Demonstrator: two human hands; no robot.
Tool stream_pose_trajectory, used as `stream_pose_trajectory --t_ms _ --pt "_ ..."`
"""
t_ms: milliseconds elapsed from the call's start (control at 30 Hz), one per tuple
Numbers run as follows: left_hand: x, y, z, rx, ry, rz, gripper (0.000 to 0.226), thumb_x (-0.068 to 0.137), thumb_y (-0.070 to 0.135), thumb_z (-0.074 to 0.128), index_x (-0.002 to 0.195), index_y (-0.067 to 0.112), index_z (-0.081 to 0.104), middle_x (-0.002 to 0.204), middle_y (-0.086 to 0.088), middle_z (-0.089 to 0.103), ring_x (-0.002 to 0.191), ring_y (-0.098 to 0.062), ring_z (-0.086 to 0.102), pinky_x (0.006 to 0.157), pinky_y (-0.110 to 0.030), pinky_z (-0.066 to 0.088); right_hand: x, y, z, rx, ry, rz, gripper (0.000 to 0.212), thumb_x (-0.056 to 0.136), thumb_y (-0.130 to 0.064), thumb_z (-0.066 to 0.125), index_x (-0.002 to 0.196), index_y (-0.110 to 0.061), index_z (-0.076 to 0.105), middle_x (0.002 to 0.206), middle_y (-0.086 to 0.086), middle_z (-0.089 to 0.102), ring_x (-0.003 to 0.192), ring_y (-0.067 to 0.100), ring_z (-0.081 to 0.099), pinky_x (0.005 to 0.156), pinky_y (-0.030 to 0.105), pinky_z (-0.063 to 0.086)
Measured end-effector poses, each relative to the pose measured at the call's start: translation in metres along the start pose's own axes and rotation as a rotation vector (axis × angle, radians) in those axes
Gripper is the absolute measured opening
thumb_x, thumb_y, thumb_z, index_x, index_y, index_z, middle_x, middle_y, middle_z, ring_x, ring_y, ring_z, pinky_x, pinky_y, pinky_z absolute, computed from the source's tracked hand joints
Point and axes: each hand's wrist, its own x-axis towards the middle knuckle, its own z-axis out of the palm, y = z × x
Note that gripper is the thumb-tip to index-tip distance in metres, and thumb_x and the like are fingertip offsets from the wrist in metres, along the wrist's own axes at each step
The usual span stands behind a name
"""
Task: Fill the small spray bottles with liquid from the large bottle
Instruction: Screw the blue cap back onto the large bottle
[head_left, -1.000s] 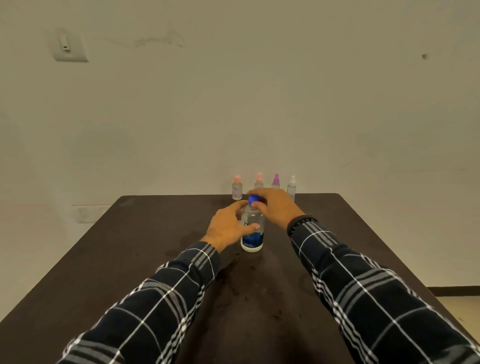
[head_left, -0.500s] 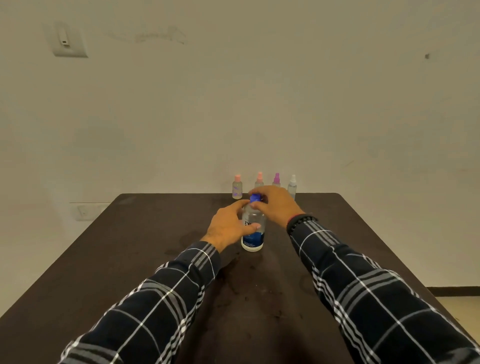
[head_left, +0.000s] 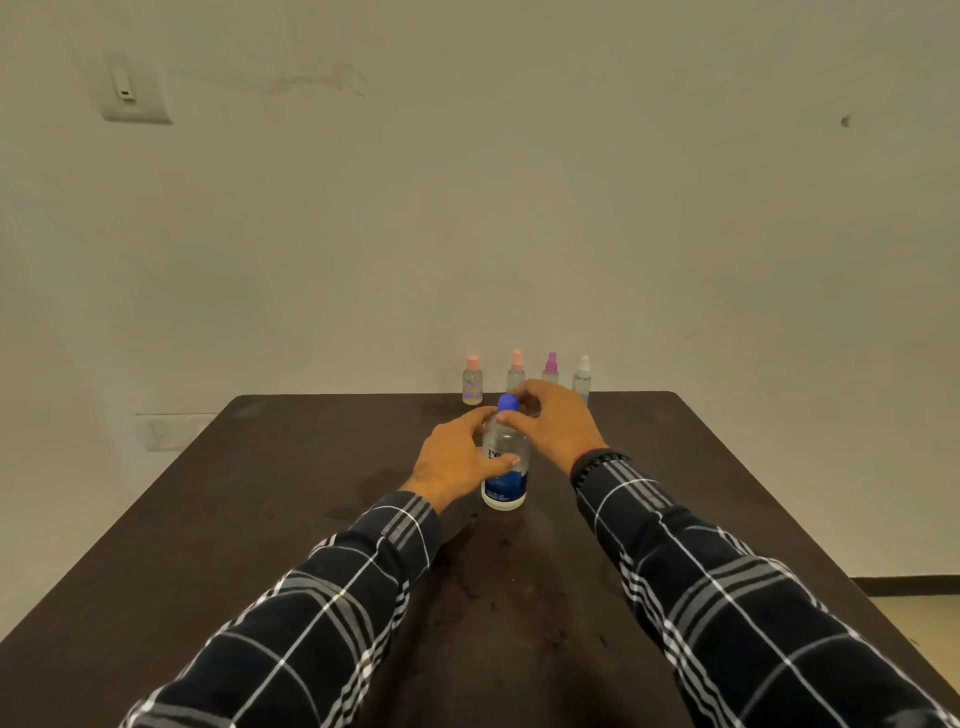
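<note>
Large bottle (head_left: 503, 491) is stood upright in the middle of the table (head_left: 260, 519), its body gripped by the left hand (head_left: 457, 462), fingers curled round it. Its cap (head_left: 508, 402) is pinched by the right hand (head_left: 558, 426). Four spray bottles (head_left: 472, 382) are lined up along the far edge.

Both sleeves (head_left: 332, 608) are dark navy plaid with white and grey lines; a black beaded bracelet (head_left: 597, 462) rings the right wrist.
</note>
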Motion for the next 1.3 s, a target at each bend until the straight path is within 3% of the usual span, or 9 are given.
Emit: stream_pose_trajectory --t_ms 67,133,200,300,400,567,700,900,1300 --pt "0.000 -0.001 0.001 -0.025 -0.003 -0.003 0.070 0.077 0.043 0.084 0.139 0.038 0.051 0.117 0.008 0.070 0.098 -0.011 0.068 0.095 -0.035 0.057 0.000 -0.005 0.002 -0.133 0.024 0.026 0.038 0.083 -0.057 0.070 0.087 -0.023 0.054 0.079 -0.005 0.058 0.072 0.015 0.055 0.066 0.029 0.047" --pt "0.000 -0.001 0.001 -0.039 -0.010 -0.011 0.070 0.077 0.041 0.084 0.140 0.038 0.051 0.119 0.008 0.070 0.099 -0.011 0.069 0.096 -0.037 0.057 -0.003 -0.004 0.007 -0.128 0.030 0.054 0.051 0.077 -0.068 0.068 0.087 -0.023 0.047 0.078 -0.006 0.050 0.067 0.014 0.048 0.062 0.028 0.040" --pt "0.001 -0.001 0.001 -0.044 -0.009 -0.014 0.073 0.077 0.041 0.084 0.142 0.037 0.051 0.123 0.007 0.070 0.104 -0.014 0.068 0.098 -0.041 0.057 -0.006 -0.001 0.009 0.002 0.027 0.087 0.058 0.075 -0.069 0.071 0.100 -0.023 0.047 0.090 -0.005 0.052 0.076 0.013 0.052 0.067 0.027 0.042" --pt "0.002 -0.002 0.001 -0.032 -0.016 -0.012 0.077 0.079 0.041 0.082 0.147 0.035 0.046 0.127 0.004 0.068 0.108 -0.017 0.067 0.100 -0.043 0.055 -0.011 0.004 0.006 0.214 -0.159 0.090 0.071 0.081 -0.057 0.074 0.132 -0.021 0.042 0.124 -0.001 0.054 0.112 0.018 0.057 0.088 0.026 0.046" --pt "0.001 -0.002 0.001 -0.025 -0.025 -0.013 0.080 0.080 0.045 0.081 0.150 0.032 0.043 0.133 0.002 0.065 0.111 -0.018 0.067 0.102 -0.043 0.054 -0.016 0.015 0.007 0.239 -0.239 0.046 0.072 0.087 -0.051 0.071 0.145 -0.028 0.036 0.141 0.001 0.052 0.128 0.021 0.053 0.099 0.030 0.045" --pt "0.002 -0.002 0.003 -0.015 -0.018 -0.029 0.083 0.078 0.046 0.083 0.150 0.032 0.043 0.135 0.001 0.063 0.114 -0.018 0.066 0.102 -0.044 0.054 -0.015 0.016 0.009 0.232 -0.001 -0.085 0.068 0.094 -0.037 0.066 0.152 -0.044 0.031 0.146 -0.004 0.051 0.125 0.008 0.051 0.104 0.028 0.044" --pt "0.001 -0.001 0.002 -0.015 -0.017 -0.023 0.080 0.078 0.044 0.084 0.147 0.031 0.044 0.135 0.001 0.064 0.113 -0.018 0.066 0.101 -0.043 0.055 -0.014 0.018 0.014 0.129 0.028 -0.154 0.047 0.099 -0.026 0.061 0.144 -0.033 0.051 0.139 -0.003 0.060 0.124 0.013 0.057 0.110 0.038 0.045" --pt "-0.001 0.001 0.001 0.012 -0.002 -0.014 0.078 0.080 0.041 0.082 0.148 0.031 0.045 0.132 0.001 0.066 0.109 -0.018 0.067 0.100 -0.040 0.055 -0.019 0.015 0.022 0.186 0.102 -0.094 0.042 0.098 -0.025 0.062 0.140 -0.032 0.057 0.135 -0.003 0.064 0.122 0.014 0.059 0.109 0.033 0.045" --pt "-0.002 0.002 0.002 0.009 -0.001 -0.019 0.079 0.080 0.041 0.082 0.149 0.030 0.043 0.131 0.001 0.065 0.108 -0.018 0.068 0.100 -0.041 0.055 -0.019 0.013 0.016 0.098 0.004 -0.132 0.062 0.100 -0.025 0.058 0.153 -0.039 0.031 0.141 0.002 0.057 0.125 0.019 0.056 0.107 0.035 0.046"
